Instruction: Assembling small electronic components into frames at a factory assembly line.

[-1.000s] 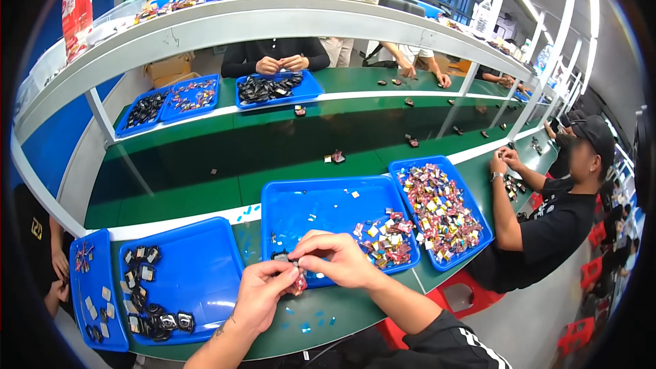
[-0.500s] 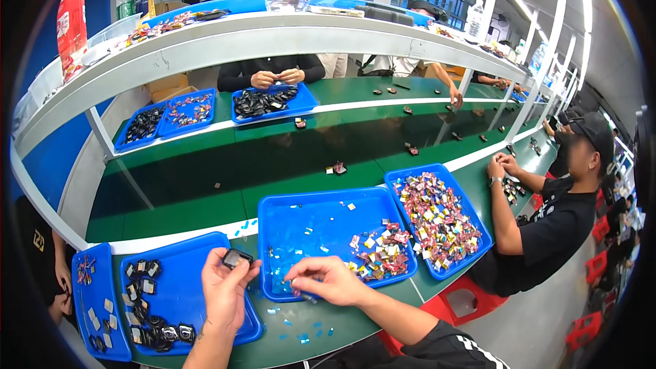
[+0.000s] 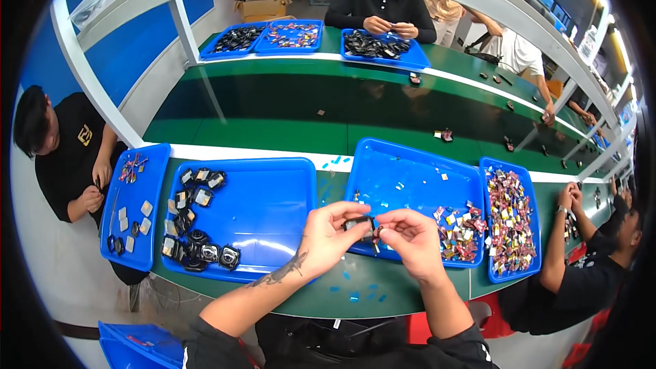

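Between the fingertips of my left hand (image 3: 326, 234) is a small black housing (image 3: 358, 223), the kind of squarish case seen open in the earlier view. Close against its right edge, my right hand (image 3: 414, 238) pinches a tiny dark reddish part (image 3: 376, 238), mostly hidden by the fingers. Both hands are over the front edge of a blue tray (image 3: 403, 157) that holds small pink, white and yellow parts (image 3: 459, 234) at its right end. To the left, another blue tray (image 3: 273, 191) carries several black housings (image 3: 198, 249) along its left side.
A narrow blue tray (image 3: 511, 277) heaped with small parts stands at right. A tray (image 3: 140, 191) with scattered pieces stands far left, beside a seated person (image 3: 68, 143). Blue film scraps (image 3: 354, 296) lie on the green bench. Beyond runs a green conveyor (image 3: 287, 113) with spaced parts.
My view has swung left and down. My right hand has come up to the housing in my left hand, and the two hands now meet with a small part between them.
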`<state>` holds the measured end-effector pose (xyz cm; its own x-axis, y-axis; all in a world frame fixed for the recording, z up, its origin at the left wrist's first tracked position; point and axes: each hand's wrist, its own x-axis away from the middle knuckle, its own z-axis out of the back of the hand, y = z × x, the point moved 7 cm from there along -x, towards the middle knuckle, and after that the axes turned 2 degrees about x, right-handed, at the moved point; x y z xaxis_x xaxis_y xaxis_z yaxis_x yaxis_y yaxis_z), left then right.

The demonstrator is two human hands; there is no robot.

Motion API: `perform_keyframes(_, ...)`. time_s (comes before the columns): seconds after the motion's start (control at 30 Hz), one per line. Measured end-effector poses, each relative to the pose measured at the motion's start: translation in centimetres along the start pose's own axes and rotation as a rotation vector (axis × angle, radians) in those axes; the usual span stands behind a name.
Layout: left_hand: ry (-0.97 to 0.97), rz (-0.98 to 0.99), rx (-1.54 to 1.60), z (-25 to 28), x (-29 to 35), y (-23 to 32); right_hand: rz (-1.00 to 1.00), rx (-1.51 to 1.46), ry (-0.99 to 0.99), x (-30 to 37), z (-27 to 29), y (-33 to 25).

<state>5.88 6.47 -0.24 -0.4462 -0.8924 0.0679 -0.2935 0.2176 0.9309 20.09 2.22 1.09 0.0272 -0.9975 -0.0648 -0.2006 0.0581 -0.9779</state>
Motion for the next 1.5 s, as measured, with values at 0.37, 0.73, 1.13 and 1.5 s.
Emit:
perform_keyframes(0.37,0.135,0.036,0.243,2.2,-0.6,-1.4,-0.032,-0.028,0.034,-0.3,0.6,-0.1)
perform_keyframes(0.73,0.135,0.059,0.293,2.5,0.6,-2.1,0.077,0.316,-0.004,0.1,0.6,-0.9)
perform_keyframes(1.13,0.041,-0.120,0.226,0.4,0.5,-0.7,0.341,0.758,0.098,0.3,-3.4,-4.5)
perform_keyframes(1.5,-0.043,-0.106,0.211,0.3,1.3,-0.7,0.362,0.780,0.236,0.0,-3.8,-4.8)
